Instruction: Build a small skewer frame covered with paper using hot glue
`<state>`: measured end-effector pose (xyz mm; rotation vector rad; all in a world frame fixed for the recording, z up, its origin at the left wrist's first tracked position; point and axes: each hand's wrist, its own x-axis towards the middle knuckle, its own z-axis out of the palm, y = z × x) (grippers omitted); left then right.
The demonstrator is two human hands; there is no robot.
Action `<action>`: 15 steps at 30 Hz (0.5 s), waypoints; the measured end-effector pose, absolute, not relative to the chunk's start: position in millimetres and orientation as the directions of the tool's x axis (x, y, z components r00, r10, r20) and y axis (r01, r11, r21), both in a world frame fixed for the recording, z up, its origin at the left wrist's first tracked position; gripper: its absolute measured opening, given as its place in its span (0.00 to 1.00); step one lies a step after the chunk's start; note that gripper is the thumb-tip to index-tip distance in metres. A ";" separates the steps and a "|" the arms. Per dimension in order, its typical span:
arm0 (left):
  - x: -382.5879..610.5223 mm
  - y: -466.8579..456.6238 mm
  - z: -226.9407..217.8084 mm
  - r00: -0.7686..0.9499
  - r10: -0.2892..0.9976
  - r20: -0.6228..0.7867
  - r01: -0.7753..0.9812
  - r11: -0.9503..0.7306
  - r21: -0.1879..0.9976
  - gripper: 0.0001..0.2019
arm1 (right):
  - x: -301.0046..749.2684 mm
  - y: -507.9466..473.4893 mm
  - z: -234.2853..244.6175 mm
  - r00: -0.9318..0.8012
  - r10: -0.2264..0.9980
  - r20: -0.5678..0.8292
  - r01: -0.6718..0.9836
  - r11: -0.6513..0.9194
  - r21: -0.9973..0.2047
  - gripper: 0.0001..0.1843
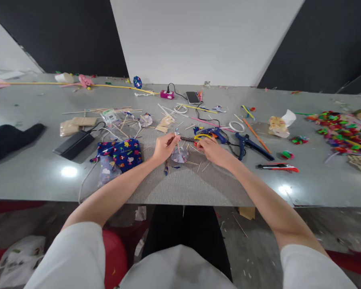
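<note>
My left hand [164, 147] is closed in a pinch on a thin wooden stick [177, 143] that stands up from a small pale paper piece [179, 155] on the grey table [180, 184]. My right hand [209, 150] rests on the table just right of it, fingers curled by yellow and red scissor handles [201, 137]; what it holds is hidden. Loose short sticks [198, 163] lie around both hands.
A blue patterned cloth [122, 153] and a black pouch [74, 145] lie to the left. Two blue glue guns [249, 143] and a red cutter [278, 167] lie to the right, with colourful craft bits [339, 130] at far right. A phone [193, 97] sits at the back.
</note>
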<state>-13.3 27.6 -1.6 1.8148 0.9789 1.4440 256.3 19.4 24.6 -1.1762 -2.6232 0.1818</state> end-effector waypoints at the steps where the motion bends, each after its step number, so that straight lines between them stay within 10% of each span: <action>1: -12.9 27.9 -1.9 0.133 0.843 0.522 0.174 -0.538 0.825 0.24 | 257.6 20.8 24.9 -0.618 0.759 0.203 0.718 0.651 -0.247 0.12; 15: -11.3 32.5 -3.3 0.214 0.816 0.537 0.268 -0.578 0.771 0.23 | 253.8 17.9 22.0 -0.645 0.697 0.314 0.635 0.717 -0.287 0.17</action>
